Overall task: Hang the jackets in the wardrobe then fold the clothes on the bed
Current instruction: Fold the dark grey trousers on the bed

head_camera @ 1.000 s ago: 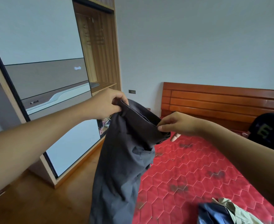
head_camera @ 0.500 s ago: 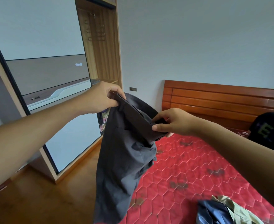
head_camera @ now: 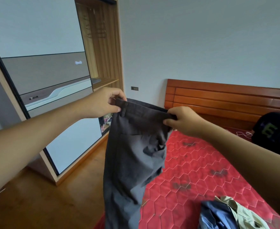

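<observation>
Above the near edge of the red hexagon-quilted bed (head_camera: 202,166): dark grey trousers (head_camera: 132,154) held up by the waistband, legs hanging past the mattress edge. Left hand (head_camera: 103,103) pinched closed on the waistband's left end; right hand (head_camera: 182,120) pinched closed on its right end. Blue and beige crumpled garments (head_camera: 226,214) on bed, lower right. Black printed garment (head_camera: 274,129) near wooden headboard (head_camera: 226,96). Open wooden wardrobe (head_camera: 101,47) behind, left.

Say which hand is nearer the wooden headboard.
Right. The right hand grips the grey trousers just before the headboard; the left hand holds them nearer the wardrobe.
</observation>
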The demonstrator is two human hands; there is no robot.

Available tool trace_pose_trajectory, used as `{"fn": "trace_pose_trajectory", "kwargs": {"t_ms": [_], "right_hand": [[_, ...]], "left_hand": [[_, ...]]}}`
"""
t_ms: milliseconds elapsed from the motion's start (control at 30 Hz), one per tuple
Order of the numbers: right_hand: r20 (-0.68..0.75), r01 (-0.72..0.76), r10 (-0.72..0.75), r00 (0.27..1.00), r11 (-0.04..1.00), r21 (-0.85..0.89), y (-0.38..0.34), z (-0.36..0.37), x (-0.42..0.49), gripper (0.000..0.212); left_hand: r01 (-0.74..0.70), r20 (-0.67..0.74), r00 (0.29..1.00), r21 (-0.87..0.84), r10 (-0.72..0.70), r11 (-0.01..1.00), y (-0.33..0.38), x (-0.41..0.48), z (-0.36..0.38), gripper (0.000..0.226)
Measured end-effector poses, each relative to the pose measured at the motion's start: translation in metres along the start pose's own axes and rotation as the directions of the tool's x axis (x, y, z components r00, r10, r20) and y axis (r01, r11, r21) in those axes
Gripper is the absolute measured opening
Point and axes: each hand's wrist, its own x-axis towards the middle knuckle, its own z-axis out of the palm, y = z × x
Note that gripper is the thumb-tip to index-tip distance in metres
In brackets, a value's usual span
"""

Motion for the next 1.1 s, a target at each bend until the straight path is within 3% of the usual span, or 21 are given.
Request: {"fn": "trace_pose_trajectory", "kwargs": {"t_ms": [133, 267, 333, 467, 600, 700, 800, 867, 967, 1100], "right_hand": [[-0.138, -0.030, 0.085, 0.987, 0.932, 0.361, -0.001, -0.014, 0.000, 0.013], [-0.201, 0.014, 0.191, 0.961, 0.692, 0.722, -0.017, -0.017, -0.006, 0.040], [-0.203, 0.046, 0.198, 0.959, 0.598, 0.800, -0.025, -0.017, -0.004, 0.045], [-0.211, 0.104, 0.115, 0.971, 0.592, 0.799, -0.042, -0.015, 0.000, 0.046], [-0.248, 0.166, 0.049, 0.967, 0.618, 0.768, -0.038, -0.021, 0.000, 0.051], [-0.104, 0.082, -0.002, 0.995, 0.630, 0.772, -0.006, -0.021, -0.007, 0.056], [0.046, -0.013, -0.024, 0.999, 0.744, 0.668, 0.025, 0.003, -0.014, 0.037], [0.010, -0.024, 0.022, 1.000, 0.793, 0.609, 0.034, 0.015, -0.011, 0.033], [-0.044, 0.044, -0.024, 0.999, 0.852, 0.521, 0.027, 0.018, -0.007, 0.021], [-0.063, 0.080, -0.051, 0.997, 0.774, 0.629, 0.023, 0.023, -0.009, 0.027]], "left_hand": [[0.037, 0.071, 0.997, 0.012, -0.037, 0.999, -0.007, 0.001, -0.008, 0.040], [0.034, 0.145, 0.988, 0.145, -0.055, 0.989, -0.005, 0.006, -0.019, 0.037], [0.016, 0.236, 0.969, 0.253, -0.078, 0.967, 0.005, 0.010, -0.026, 0.034], [-0.095, 0.357, 0.933, 0.344, -0.037, 0.934, 0.042, 0.024, -0.010, 0.042], [-0.200, 0.248, 0.962, 0.349, 0.115, 0.916, 0.060, 0.043, 0.026, 0.030], [-0.197, 0.205, 0.967, 0.242, 0.148, 0.950, 0.056, 0.047, 0.026, 0.023], [-0.174, 0.193, 0.972, 0.195, 0.136, 0.965, 0.057, 0.049, 0.019, 0.018], [-0.160, 0.220, 0.969, 0.207, 0.114, 0.965, 0.060, 0.052, 0.014, 0.022], [-0.177, 0.253, 0.961, 0.240, 0.115, 0.954, 0.073, 0.059, 0.010, 0.035], [-0.222, 0.246, 0.956, 0.247, 0.161, 0.943, 0.080, 0.066, 0.007, 0.021]]}}
